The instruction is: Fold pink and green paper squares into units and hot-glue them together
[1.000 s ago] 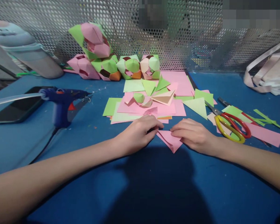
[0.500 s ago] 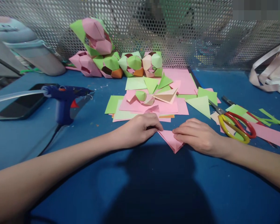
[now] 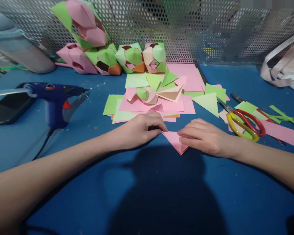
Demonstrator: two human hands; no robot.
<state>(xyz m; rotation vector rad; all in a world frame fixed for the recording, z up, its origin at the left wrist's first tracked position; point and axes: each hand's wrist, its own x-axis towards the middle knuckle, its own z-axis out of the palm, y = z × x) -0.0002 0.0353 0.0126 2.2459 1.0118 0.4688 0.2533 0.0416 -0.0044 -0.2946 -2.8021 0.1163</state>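
Observation:
A folded pink paper triangle lies on the blue table, its point toward me. My left hand is closed at its upper left corner, thumb and index finger pinching there. On the paper's right side is my right hand, its fingers together over the edge and hiding that corner. Behind my hands sits a pile of pink sheets and green sheets, with folded pieces on top, among them a peach folded piece and a green folded piece.
A blue glue gun stands at left, before a dark phone. A bottle is behind. Several folded paper balls line the perforated metal panel. Scissors lie among paper scraps at right, below a whitish strap.
The view has shifted slightly, so most things sit higher and further left in it. Both hands stay at the pink paper, their grip about the same.

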